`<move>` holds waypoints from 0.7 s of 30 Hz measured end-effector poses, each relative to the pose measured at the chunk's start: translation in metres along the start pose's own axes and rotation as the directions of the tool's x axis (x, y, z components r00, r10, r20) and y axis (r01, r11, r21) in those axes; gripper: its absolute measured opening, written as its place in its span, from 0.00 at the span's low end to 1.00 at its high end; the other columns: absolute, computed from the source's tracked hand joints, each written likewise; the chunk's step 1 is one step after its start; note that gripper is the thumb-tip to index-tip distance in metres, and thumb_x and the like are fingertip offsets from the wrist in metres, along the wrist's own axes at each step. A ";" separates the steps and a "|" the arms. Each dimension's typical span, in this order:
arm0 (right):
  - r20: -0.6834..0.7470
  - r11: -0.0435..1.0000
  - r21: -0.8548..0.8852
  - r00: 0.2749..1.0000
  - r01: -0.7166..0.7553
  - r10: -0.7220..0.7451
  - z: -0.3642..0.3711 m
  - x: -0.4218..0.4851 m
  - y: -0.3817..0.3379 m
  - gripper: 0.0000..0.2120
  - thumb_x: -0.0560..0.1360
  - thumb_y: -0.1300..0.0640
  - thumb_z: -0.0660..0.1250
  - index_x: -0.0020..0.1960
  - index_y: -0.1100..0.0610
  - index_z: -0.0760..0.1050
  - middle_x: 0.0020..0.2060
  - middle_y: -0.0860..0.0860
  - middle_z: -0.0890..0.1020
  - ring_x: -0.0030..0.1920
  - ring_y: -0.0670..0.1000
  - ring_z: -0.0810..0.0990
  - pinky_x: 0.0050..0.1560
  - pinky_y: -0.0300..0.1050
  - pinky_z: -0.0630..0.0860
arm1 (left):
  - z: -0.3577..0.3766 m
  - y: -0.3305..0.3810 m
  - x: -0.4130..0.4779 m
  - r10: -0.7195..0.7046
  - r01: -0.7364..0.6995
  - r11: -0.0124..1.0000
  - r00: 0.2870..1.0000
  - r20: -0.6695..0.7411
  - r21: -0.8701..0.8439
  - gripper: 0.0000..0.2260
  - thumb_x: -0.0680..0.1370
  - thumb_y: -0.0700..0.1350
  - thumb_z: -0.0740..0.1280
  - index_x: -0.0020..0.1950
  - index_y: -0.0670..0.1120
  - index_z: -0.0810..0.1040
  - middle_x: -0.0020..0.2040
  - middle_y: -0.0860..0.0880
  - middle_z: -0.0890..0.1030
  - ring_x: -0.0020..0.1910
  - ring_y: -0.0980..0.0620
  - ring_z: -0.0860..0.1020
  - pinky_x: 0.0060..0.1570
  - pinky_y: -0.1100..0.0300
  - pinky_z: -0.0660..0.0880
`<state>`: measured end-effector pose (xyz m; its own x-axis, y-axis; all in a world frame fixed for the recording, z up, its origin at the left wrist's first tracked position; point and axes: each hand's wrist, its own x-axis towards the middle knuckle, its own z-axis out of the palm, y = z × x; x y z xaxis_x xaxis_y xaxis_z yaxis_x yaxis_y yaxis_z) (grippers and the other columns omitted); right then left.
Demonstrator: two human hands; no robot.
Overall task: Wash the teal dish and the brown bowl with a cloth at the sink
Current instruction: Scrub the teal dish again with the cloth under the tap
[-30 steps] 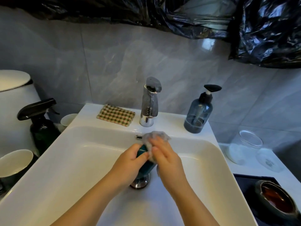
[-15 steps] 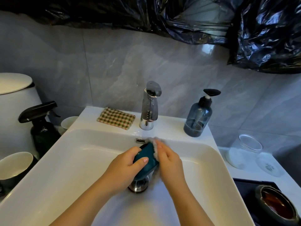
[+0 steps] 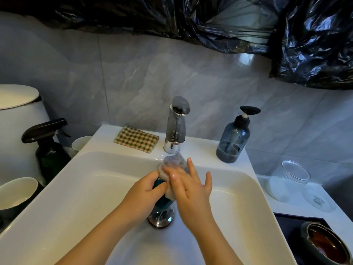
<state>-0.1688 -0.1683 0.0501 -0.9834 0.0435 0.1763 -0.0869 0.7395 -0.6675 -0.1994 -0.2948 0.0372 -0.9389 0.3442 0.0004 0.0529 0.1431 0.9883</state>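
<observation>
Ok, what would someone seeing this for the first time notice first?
The hands over the white sink: the left hand grips the teal dish above the drain while the right hand presses a pale cloth against it, fingers spread. Then the crumpled black plastic sheeting across the top of the wall, and the brown bowl at the lower right.

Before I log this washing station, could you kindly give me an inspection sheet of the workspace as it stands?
Surface: white sink, chrome drain.
Job's things: teal dish over the drain, cloth pressed on it; brown bowl on dark tray, right.
Clutter: checked cloth, soap dispenser on back ledge; spray bottle, cup left; glass jar, lid off, right.
Hands: left hand grips the teal dish; right hand presses the cloth, fingers straight.
Cables: nothing seen.
Surroundings: faucet, tiled wall, black plastic sheeting above.
</observation>
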 end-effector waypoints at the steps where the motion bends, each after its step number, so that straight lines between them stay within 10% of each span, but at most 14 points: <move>1: -0.041 0.996 0.074 0.998 -0.053 0.056 -0.001 0.004 0.003 0.29 0.71 0.36 0.35 0.64 0.33 0.64 0.68 0.34 0.65 0.72 0.36 0.47 0.71 0.49 0.30 | -0.001 0.000 -0.001 -0.008 0.008 1.000 1.000 0.001 -0.006 0.06 0.74 0.50 0.66 0.47 0.50 0.78 0.42 0.50 0.82 0.45 0.51 0.80 0.42 0.58 0.77; 4: -0.083 0.928 0.333 0.975 -0.167 0.205 -0.005 0.009 0.013 0.09 0.80 0.50 0.53 0.51 0.36 0.68 0.53 0.38 0.78 0.60 0.42 0.73 0.74 0.59 0.50 | -0.001 0.001 0.000 -0.021 0.021 1.000 1.000 -0.008 -0.017 0.08 0.70 0.52 0.65 0.42 0.49 0.77 0.37 0.50 0.80 0.40 0.50 0.78 0.36 0.59 0.74; 7: -0.167 0.953 0.304 0.985 0.012 0.041 0.002 0.004 0.007 0.07 0.70 0.46 0.61 0.45 0.36 0.75 0.44 0.33 0.78 0.54 0.43 0.75 0.60 0.53 0.72 | 0.000 0.000 0.002 0.004 -0.005 1.000 0.998 -0.060 -0.005 0.19 0.64 0.60 0.65 0.43 0.46 0.77 0.39 0.43 0.81 0.42 0.42 0.79 0.44 0.46 0.76; 13: 0.015 0.719 0.659 0.959 -0.224 0.284 -0.003 0.010 0.008 0.09 0.78 0.54 0.57 0.48 0.46 0.75 0.47 0.47 0.80 0.47 0.46 0.78 0.43 0.39 0.76 | 0.013 0.016 0.006 -0.014 0.039 0.995 0.968 -0.250 0.094 0.14 0.76 0.53 0.65 0.33 0.49 0.77 0.28 0.52 0.79 0.32 0.51 0.78 0.32 0.58 0.73; 18: -0.135 0.909 0.415 0.991 0.043 0.015 0.008 0.004 0.002 0.18 0.74 0.49 0.53 0.62 0.39 0.69 0.62 0.35 0.70 0.65 0.36 0.67 0.67 0.34 0.61 | 0.020 0.029 0.027 0.004 0.108 0.943 0.942 -0.335 0.316 0.19 0.78 0.54 0.60 0.35 0.43 0.78 0.35 0.44 0.81 0.38 0.44 0.79 0.41 0.49 0.75; 21: -0.018 0.813 0.561 0.979 -0.159 0.204 0.004 0.008 0.013 0.13 0.79 0.49 0.55 0.60 0.44 0.75 0.60 0.41 0.75 0.59 0.41 0.74 0.61 0.38 0.72 | 0.024 0.019 0.019 -0.012 0.090 0.969 0.947 -0.321 0.232 0.18 0.78 0.52 0.62 0.32 0.45 0.78 0.32 0.45 0.81 0.37 0.43 0.79 0.40 0.48 0.75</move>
<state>-0.1782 -0.1607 0.0397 -0.9774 0.2056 0.0496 -0.0038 0.2173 -0.9761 -0.2084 -0.2631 0.0527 -0.9989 0.0262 0.0379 0.0451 0.3847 0.9219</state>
